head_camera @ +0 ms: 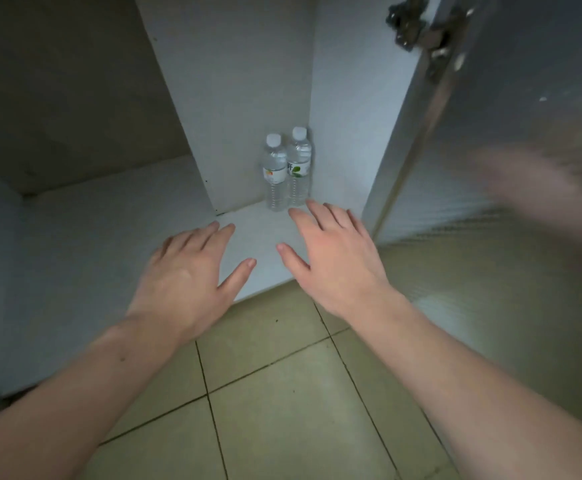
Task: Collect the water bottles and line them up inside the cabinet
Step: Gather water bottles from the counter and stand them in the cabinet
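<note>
- Two water bottles are standing upright in the far right corner of the white cabinet [248, 81]: the left bottle [275, 173] and the right bottle [298, 167] are touching side by side.
- Both are sitting on the cabinet floor [258, 233], against the right wall.
- Left hand [185, 271] is hovering palm down, fingers spread, holding nothing.
- Right hand [334, 251] is reaching with fingers apart, its fingertips [309, 203] just near the right bottle's base; contact is unclear.
- Open door [524, 116] is hanging at right over the tiled floor [282, 393].

The white cabinet floor [248, 233] carries two upright water bottles [287, 171] — touching side by side, tucked in its far corner at one o'clock.
</note>
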